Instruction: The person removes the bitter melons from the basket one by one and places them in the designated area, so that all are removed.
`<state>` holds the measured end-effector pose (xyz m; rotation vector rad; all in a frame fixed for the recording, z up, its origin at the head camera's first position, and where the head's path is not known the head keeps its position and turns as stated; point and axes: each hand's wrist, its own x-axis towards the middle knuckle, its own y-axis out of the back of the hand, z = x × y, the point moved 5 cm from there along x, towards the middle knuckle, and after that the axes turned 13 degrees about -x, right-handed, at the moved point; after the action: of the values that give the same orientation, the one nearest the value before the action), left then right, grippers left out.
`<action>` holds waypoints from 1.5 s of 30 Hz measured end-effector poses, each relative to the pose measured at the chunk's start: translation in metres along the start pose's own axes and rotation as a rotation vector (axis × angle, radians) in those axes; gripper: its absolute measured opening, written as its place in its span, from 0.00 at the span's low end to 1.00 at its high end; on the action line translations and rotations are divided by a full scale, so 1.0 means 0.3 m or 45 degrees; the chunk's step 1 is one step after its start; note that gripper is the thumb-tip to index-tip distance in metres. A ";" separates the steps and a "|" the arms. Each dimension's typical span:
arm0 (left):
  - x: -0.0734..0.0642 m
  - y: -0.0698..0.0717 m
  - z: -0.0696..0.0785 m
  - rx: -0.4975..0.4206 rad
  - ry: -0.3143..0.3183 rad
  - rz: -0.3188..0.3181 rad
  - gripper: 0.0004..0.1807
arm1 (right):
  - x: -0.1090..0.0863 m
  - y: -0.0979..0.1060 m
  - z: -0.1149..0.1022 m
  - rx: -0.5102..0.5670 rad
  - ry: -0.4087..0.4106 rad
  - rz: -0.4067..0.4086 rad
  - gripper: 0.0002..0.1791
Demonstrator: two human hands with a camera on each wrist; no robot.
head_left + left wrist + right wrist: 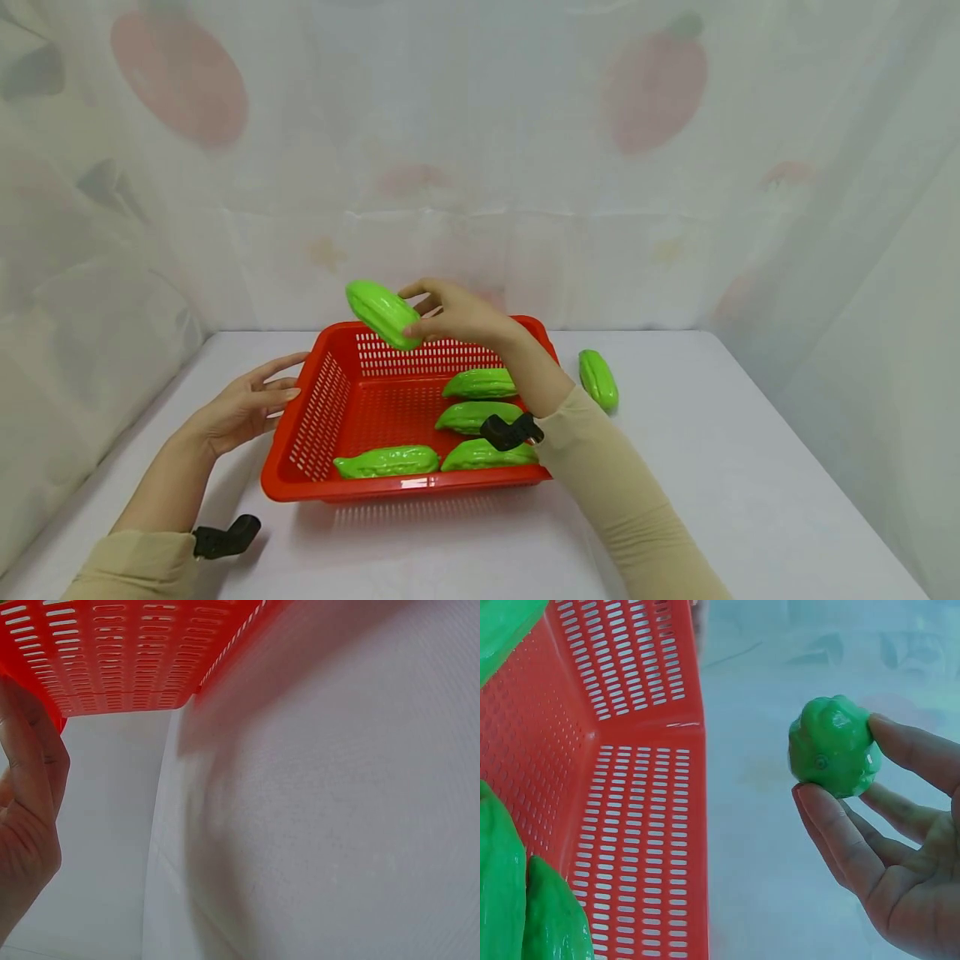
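Observation:
A bright green bitter melon [383, 315] is pinched at one end by my right hand [457, 312], raised above the far side of the red basket [420, 482]. In the right wrist view, the rounded end of the bitter melon [832, 746] faces the camera between thumb and fingers. Several more bitter melons lie in the basket, one of them along the front wall [390, 462] and others at the right side [480, 383], partly hidden by my right forearm. My left hand [243, 407] touches the outside of the basket's left rim, its fingers fairly straight.
Another bitter melon [597, 380] lies on the white table [720, 467] to the right of the basket. A pale curtain with fruit prints [465, 167] hangs behind and beside the table. Both wrists carry small black mounts [227, 537].

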<state>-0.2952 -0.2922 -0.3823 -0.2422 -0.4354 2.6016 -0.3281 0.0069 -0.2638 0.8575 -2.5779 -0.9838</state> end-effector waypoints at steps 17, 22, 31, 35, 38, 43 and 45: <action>0.010 -0.008 0.005 0.041 -0.006 0.004 0.26 | -0.109 0.113 0.031 0.059 -0.004 0.184 0.31; 0.010 -0.013 0.009 0.032 0.000 0.002 0.26 | -0.137 0.143 0.062 0.125 -0.041 0.239 0.31; 0.006 -0.010 0.003 0.017 0.000 0.000 0.26 | -0.182 0.192 0.118 0.156 -0.107 0.305 0.31; 0.007 -0.010 0.002 0.025 -0.001 0.001 0.26 | -0.207 0.221 0.150 0.111 -0.128 0.321 0.32; 0.007 -0.012 0.004 0.028 -0.002 -0.005 0.26 | -0.231 0.242 0.171 0.082 -0.150 0.337 0.33; 0.008 -0.015 0.006 0.014 -0.004 -0.020 0.26 | -0.277 0.269 0.199 0.059 -0.196 0.364 0.33; 0.008 -0.015 0.006 0.008 -0.003 -0.017 0.26 | -0.293 0.279 0.212 0.046 -0.211 0.374 0.33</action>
<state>-0.2958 -0.2877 -0.3793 -0.2329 -0.4285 2.5898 -0.3215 0.1436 -0.2567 0.4005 -2.7631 -0.9570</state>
